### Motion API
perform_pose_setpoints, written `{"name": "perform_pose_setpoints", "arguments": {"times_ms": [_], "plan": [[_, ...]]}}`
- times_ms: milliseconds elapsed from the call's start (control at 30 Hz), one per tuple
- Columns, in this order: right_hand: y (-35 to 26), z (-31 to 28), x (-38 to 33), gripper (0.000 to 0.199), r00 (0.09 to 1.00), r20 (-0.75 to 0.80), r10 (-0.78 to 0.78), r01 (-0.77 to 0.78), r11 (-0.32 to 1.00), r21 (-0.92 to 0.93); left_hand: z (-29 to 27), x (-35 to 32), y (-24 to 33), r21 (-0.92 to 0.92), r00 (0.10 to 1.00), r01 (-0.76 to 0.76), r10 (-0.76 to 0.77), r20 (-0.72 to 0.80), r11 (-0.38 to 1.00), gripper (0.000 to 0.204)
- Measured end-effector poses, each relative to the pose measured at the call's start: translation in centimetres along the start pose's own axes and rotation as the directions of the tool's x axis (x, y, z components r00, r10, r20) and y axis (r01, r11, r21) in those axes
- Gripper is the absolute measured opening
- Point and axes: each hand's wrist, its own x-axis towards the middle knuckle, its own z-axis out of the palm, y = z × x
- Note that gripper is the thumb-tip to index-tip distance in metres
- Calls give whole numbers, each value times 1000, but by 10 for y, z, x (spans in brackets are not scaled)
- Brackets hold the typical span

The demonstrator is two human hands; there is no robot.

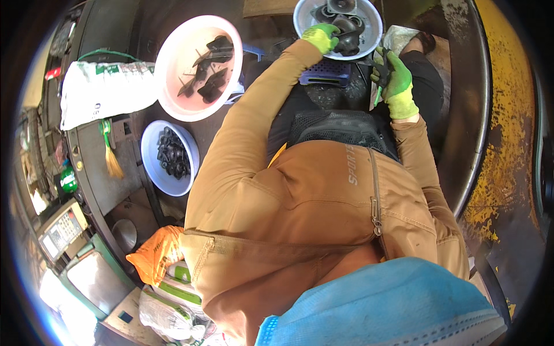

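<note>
A white basin (298,23) at the far side holds several black molded parts (348,45), some cup-shaped or round. My left hand (321,38), in a yellow-green glove, reaches over its near left rim, fingers curled against one of these parts. Right of the basin, my gloved right hand (399,83) is closed round a small black piece (381,72) and a thin green-handled tool (378,96). The tool's working end is hidden. Under the basin stands a blue-purple plastic stool (326,75).
A pink basin (167,92) with flat black pieces stands to the left, beside a white sack (104,92). Below it, a lavender basin (148,155) contains many small black parts. A straw brush (112,158) hangs nearby. A yellow, rust-worn metal surface (496,144) lies on the right.
</note>
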Motion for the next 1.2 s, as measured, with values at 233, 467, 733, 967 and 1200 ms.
{"name": "perform_pose_setpoints", "arguments": {"times_ms": [233,467,733,967,1200], "plan": [[-13,1,-6,25,989,-141,-40,43,999,17,47,34,-11,-205,953,298,-301,19,932,38],[-14,23,-15,32,992,22,-125,127,975,-184,-41,-44,85,-939,882,306,-419,217,157,31],[-24,42,-57,31,975,212,-61,118,957,-266,-86,-75,139,-184,879,-427,358,-316,885,61],[-10,55,-75,40,959,256,-121,182,956,-229,-103,-87,173,-568,886,-415,173,-430,711,43],[4,76,-84,39,555,581,-596,830,351,-433,-94,-108,194,-693,933,-313,73,-353,649,47]]}}
